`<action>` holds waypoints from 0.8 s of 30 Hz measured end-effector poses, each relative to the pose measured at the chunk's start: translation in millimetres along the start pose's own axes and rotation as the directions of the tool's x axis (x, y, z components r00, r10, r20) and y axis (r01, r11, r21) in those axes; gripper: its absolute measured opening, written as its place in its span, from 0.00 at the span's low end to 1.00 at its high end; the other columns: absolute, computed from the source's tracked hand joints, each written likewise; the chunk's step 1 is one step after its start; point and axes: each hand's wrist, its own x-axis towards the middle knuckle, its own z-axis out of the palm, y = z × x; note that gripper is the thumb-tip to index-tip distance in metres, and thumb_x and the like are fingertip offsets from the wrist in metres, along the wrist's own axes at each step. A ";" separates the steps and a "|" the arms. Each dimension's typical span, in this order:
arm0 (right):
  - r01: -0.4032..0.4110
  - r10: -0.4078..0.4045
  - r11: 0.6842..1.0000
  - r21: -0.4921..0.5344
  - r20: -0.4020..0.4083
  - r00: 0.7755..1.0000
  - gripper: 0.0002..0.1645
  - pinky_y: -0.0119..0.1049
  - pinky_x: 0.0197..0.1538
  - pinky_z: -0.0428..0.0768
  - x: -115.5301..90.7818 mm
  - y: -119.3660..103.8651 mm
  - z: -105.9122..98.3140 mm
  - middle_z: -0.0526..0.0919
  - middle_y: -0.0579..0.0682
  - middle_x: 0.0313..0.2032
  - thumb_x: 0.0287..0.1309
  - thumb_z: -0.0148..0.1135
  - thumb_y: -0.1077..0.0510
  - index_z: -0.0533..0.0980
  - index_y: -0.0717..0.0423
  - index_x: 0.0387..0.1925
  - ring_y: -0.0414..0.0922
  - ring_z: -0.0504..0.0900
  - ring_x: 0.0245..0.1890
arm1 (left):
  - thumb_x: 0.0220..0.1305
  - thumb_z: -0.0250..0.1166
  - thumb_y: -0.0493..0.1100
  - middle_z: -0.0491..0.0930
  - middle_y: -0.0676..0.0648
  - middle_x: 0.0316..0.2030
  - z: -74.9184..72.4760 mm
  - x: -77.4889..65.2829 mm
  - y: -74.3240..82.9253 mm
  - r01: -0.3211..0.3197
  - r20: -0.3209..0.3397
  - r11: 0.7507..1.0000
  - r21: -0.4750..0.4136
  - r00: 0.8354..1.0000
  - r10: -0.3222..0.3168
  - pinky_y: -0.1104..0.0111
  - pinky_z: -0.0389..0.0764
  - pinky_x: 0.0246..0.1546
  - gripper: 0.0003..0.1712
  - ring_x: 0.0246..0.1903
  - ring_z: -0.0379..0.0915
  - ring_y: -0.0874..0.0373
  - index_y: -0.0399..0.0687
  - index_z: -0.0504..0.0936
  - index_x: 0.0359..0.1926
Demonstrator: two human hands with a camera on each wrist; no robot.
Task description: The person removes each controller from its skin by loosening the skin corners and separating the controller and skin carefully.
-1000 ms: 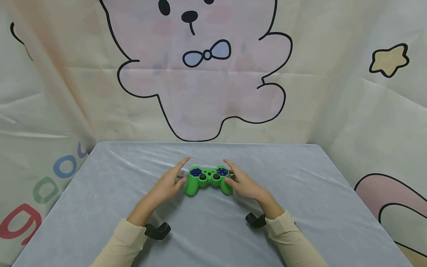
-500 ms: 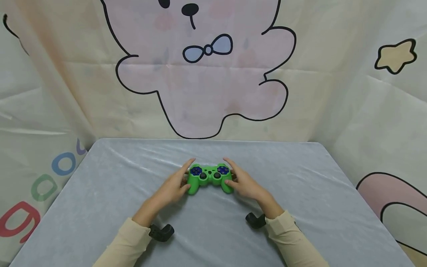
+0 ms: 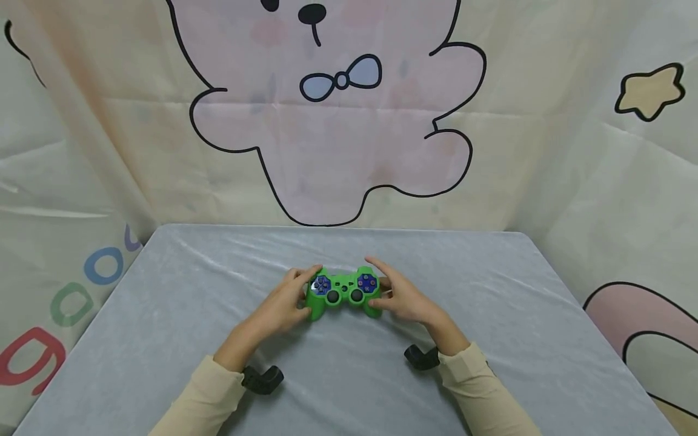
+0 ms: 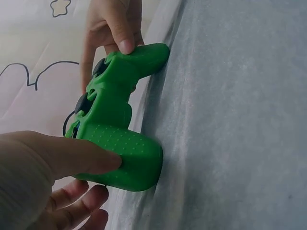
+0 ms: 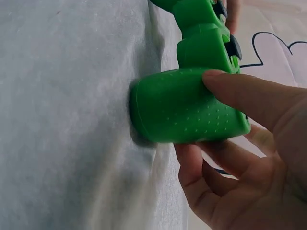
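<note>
"Is it a home?"
"Can't tell. A nook with cloth walls [image 3: 605,206] round the table's [image 3: 349,381] back and side edges."
"What's on them?"
"A cartoon animal [image 3: 338,139] behind the back edge, a star [image 3: 650,91] beyond the back right corner."

Controller [image 3: 345,288] apparently on the table [image 3: 491,284], between left fingers [image 4: 81,207] and right fingers [image 5: 192,173], backdrop [image 3: 338,145] behind

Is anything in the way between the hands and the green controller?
No, nothing visible is in the way. The left hand and the right hand both touch the controller, one at each end.
</note>
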 end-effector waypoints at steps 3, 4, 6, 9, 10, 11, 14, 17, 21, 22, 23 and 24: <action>0.007 -0.007 1.000 -0.023 0.004 1.000 0.56 0.37 0.43 0.79 -1.3 2.1 -0.1 0.82 0.67 0.53 0.59 0.70 0.66 0.48 0.54 0.80 0.44 0.76 0.38 | 0.54 0.70 0.29 0.68 0.40 0.67 -1.0 -1.6 -1.3 0.006 0.005 1.000 -0.025 1.000 -0.006 0.55 0.82 0.49 0.52 0.55 0.77 0.48 0.60 0.61 0.77; 0.010 -0.010 1.000 -0.029 0.008 1.000 0.56 0.38 0.44 0.79 -1.7 2.6 -0.4 0.82 0.68 0.54 0.58 0.71 0.66 0.48 0.54 0.80 0.45 0.77 0.40 | 0.54 0.70 0.28 0.68 0.41 0.68 -1.6 -1.8 -2.1 0.002 0.010 0.999 -0.038 1.000 -0.002 0.52 0.82 0.52 0.52 0.57 0.77 0.47 0.60 0.61 0.76; 0.013 -0.013 1.000 -0.027 0.015 1.000 0.56 0.37 0.46 0.80 -2.1 3.3 -1.2 0.80 0.67 0.59 0.59 0.70 0.65 0.49 0.53 0.80 0.46 0.79 0.44 | 0.54 0.69 0.28 0.67 0.41 0.70 -2.4 -1.6 -3.8 -0.010 0.029 0.997 -0.079 0.999 0.013 0.49 0.81 0.56 0.51 0.60 0.77 0.44 0.60 0.60 0.76; 0.016 -0.016 1.000 0.010 0.051 0.999 0.52 0.37 0.48 0.82 -2.0 3.0 -3.1 0.81 0.66 0.57 0.63 0.68 0.64 0.49 0.52 0.80 0.49 0.82 0.47 | 0.55 0.65 0.27 0.67 0.39 0.72 -3.7 -0.6 -6.6 -0.028 0.073 0.986 -0.163 0.997 0.040 0.49 0.80 0.59 0.48 0.60 0.77 0.41 0.57 0.59 0.74; 0.016 -0.018 0.999 0.028 0.064 0.998 0.51 0.37 0.49 0.82 -1.8 2.9 -3.5 0.81 0.66 0.57 0.64 0.67 0.64 0.50 0.52 0.80 0.50 0.82 0.48 | 0.56 0.64 0.27 0.67 0.37 0.72 -4.0 -0.4 -7.5 -0.032 0.084 0.981 -0.192 0.995 0.049 0.50 0.80 0.59 0.46 0.60 0.77 0.40 0.57 0.59 0.73; 0.016 -0.020 0.999 0.047 0.077 0.997 0.49 0.37 0.50 0.82 -1.5 2.8 -3.7 0.80 0.67 0.59 0.65 0.66 0.63 0.50 0.52 0.80 0.50 0.83 0.49 | 0.56 0.62 0.27 0.66 0.35 0.72 -4.1 -0.3 -8.2 -0.034 0.092 0.975 -0.219 0.994 0.056 0.51 0.81 0.59 0.45 0.60 0.78 0.40 0.57 0.59 0.72; 0.011 -0.020 0.997 0.083 0.105 0.994 0.47 0.38 0.53 0.83 -0.9 3.0 -4.5 0.74 0.66 0.65 0.66 0.65 0.63 0.52 0.54 0.79 0.53 0.82 0.56 | 0.57 0.59 0.27 0.66 0.33 0.71 -5.1 0.2 -10.0 -0.039 0.104 0.960 -0.276 0.992 0.070 0.53 0.81 0.60 0.41 0.60 0.78 0.40 0.55 0.60 0.70; -0.001 -0.010 0.995 0.095 0.121 0.993 0.47 0.39 0.56 0.82 -1.4 3.0 -5.3 0.67 0.63 0.72 0.65 0.66 0.63 0.54 0.53 0.79 0.55 0.79 0.62 | 0.58 0.57 0.27 0.67 0.33 0.70 -7.0 0.6 -10.4 -0.054 0.107 0.946 -0.318 0.990 0.093 0.53 0.80 0.60 0.38 0.61 0.77 0.40 0.52 0.62 0.69; 0.003 -0.021 0.993 0.119 0.149 0.989 0.46 0.39 0.54 0.82 -3.1 2.8 -7.5 0.61 0.61 0.75 0.64 0.66 0.65 0.56 0.53 0.78 0.60 0.75 0.65 | 0.65 0.55 0.29 0.68 0.34 0.69 -11.8 2.1 -9.9 -0.057 0.111 0.895 -0.443 0.987 0.119 0.50 0.78 0.61 0.28 0.63 0.74 0.38 0.48 0.66 0.65; 0.011 -0.030 0.992 0.124 0.156 0.987 0.45 0.38 0.54 0.82 -3.3 2.6 -8.0 0.60 0.61 0.76 0.64 0.66 0.64 0.56 0.54 0.78 0.60 0.74 0.65 | 0.67 0.54 0.30 0.69 0.35 0.68 -13.1 2.6 -9.7 -0.054 0.109 0.880 -0.472 0.987 0.119 0.50 0.78 0.61 0.25 0.63 0.74 0.38 0.47 0.67 0.64; 0.017 -0.039 0.991 0.131 0.163 0.986 0.45 0.38 0.52 0.81 -3.4 2.3 -8.6 0.60 0.61 0.76 0.64 0.66 0.64 0.57 0.55 0.77 0.60 0.74 0.65 | 0.70 0.54 0.32 0.69 0.35 0.68 -14.3 3.0 -9.5 -0.050 0.107 0.867 -0.497 0.987 0.118 0.51 0.78 0.61 0.21 0.63 0.74 0.38 0.46 0.68 0.62; 0.026 -0.049 0.990 0.137 0.170 0.984 0.44 0.38 0.51 0.81 -3.3 2.1 -9.1 0.60 0.62 0.76 0.64 0.66 0.64 0.57 0.55 0.77 0.60 0.73 0.65 | 0.73 0.54 0.33 0.70 0.35 0.67 -15.2 3.5 -9.5 -0.046 0.104 0.857 -0.513 0.988 0.115 0.52 0.78 0.60 0.18 0.62 0.75 0.39 0.45 0.69 0.61</action>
